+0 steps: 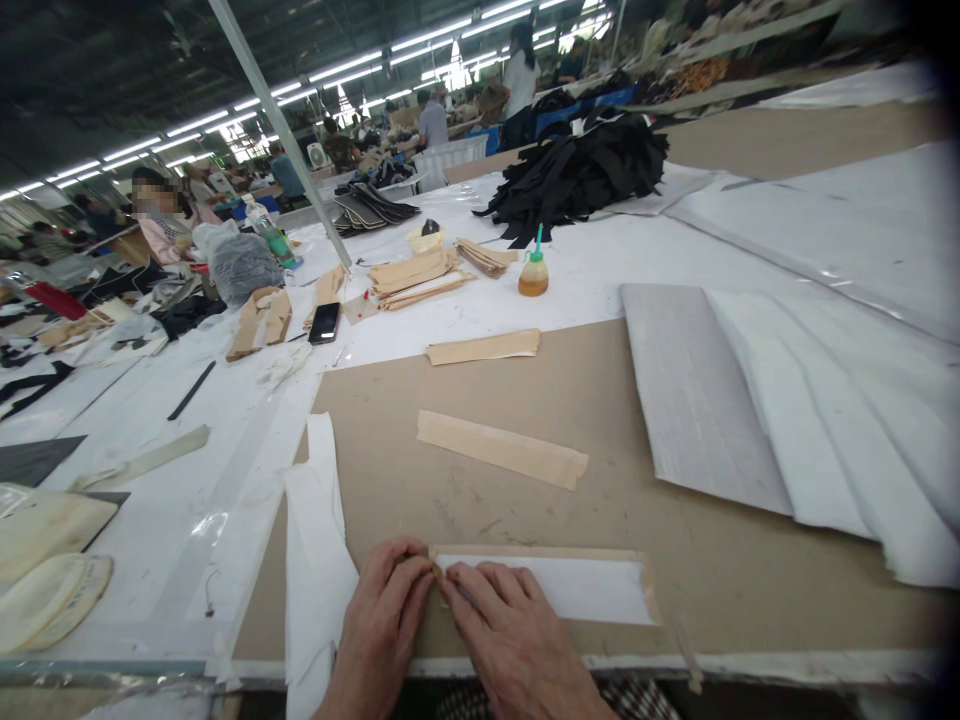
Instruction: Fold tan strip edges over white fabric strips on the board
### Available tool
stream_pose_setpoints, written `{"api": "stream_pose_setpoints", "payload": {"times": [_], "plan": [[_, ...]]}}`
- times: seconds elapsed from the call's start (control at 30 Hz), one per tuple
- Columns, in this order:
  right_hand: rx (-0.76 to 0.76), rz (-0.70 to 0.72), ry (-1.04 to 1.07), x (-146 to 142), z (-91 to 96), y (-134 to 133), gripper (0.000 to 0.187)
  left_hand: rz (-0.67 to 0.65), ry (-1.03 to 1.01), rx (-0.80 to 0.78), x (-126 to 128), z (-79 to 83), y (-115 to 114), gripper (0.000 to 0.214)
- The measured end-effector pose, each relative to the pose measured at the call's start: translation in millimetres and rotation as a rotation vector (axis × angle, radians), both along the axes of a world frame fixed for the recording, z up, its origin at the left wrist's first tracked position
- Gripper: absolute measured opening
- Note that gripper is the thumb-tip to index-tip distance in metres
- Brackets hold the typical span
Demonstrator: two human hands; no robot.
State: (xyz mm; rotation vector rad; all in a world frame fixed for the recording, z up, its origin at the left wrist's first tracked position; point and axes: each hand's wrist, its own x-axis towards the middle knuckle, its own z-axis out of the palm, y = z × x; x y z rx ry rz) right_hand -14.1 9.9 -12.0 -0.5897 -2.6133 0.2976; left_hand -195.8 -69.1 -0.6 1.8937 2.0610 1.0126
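Observation:
A long white strip with folded tan edges (600, 588) lies on the brown board (525, 510) near the table's front edge. My left hand (385, 620) is closed at the strip's left end, thumb and fingers pinching the tan edge there. From the right, my right hand (510, 625) rests over the same end, its fingers bent and pressed together on the strip by the left fingertips. The hands hide the strip's left part. Beyond them lie two more tan strips (501, 448), apart from each other. White fabric pieces (319, 540) lie left of my left hand.
A grey panel and white sheets (810, 430) fan out at right. Farther back are a glue bottle (533, 275), stacked tan pieces (416, 278), a phone (325, 323) and a black strip pile (581, 170). A post (281, 130) rises at left; several people work behind.

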Motion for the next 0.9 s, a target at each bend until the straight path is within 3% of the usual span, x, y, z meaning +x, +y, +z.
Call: {"api": "stream_pose_setpoints", "payload": {"times": [0.57, 0.9], "plan": [[-0.003, 0.002, 0.025, 0.2, -1.6, 0.4, 0.043, -0.078, 0.224, 0.021, -7.7, -8.6, 1.8, 0.016], [-0.045, 0.008, -0.001, 0.0, -5.7, 0.3, 0.053, -0.179, 0.379, 0.016, -6.4, -0.7, 2.7, 0.025]]}}
